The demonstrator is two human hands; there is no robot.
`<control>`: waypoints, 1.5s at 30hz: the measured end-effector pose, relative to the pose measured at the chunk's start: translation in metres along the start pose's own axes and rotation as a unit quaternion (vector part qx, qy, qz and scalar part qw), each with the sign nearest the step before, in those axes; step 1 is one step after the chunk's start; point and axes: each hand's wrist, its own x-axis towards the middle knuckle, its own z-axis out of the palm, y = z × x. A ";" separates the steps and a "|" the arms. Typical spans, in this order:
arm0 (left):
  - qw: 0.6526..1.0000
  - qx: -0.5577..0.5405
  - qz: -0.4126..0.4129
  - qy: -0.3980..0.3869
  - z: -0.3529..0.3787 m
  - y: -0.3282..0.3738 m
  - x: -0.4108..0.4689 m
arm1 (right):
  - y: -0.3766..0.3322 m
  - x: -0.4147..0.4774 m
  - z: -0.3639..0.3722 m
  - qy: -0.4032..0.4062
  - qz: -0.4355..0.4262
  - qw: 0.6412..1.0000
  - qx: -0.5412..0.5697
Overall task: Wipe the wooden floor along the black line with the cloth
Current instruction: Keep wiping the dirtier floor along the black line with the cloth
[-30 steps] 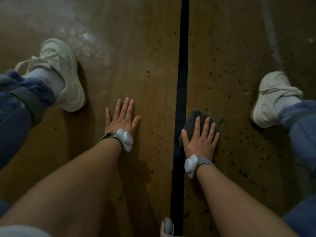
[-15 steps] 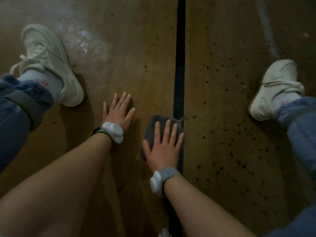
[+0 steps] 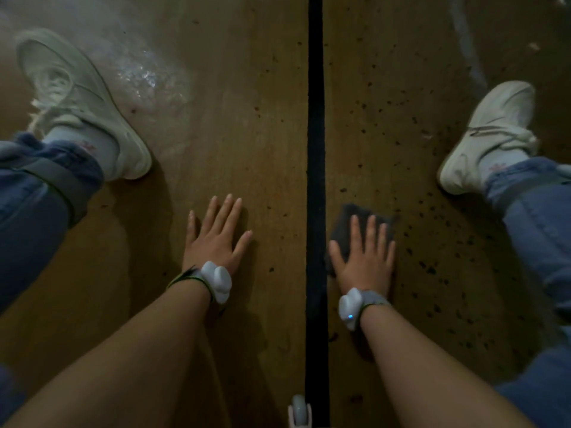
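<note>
A black line runs straight down the middle of the brown wooden floor. Just right of the line lies a dark grey cloth, flat on the boards. My right hand presses on it with straight, spread fingers, so the cloth's near part is hidden under the palm. My left hand rests flat on the bare floor left of the line, fingers straight, holding nothing. Both wrists carry white trackers.
My left shoe stands at the upper left and my right shoe at the right, with jeans legs along both edges. Many dark specks dot the floor right of the line. A pale glossy patch lies near the left shoe.
My right hand slid the cloth from the left side of the black line across to its right side. My left hand stayed flat on the floor.
</note>
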 end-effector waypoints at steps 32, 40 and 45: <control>0.998 0.053 -0.028 -0.012 -0.002 -0.014 -0.020 | -0.098 -0.083 0.028 -0.014 -0.165 0.986 0.005; 0.997 0.039 -0.067 -0.009 0.010 0.001 -0.041 | -0.096 -0.083 0.027 -0.014 -0.163 0.987 -0.001; 0.997 0.008 -0.065 -0.046 0.022 0.005 -0.047 | -0.083 -0.077 0.024 -0.030 -0.191 0.981 -0.008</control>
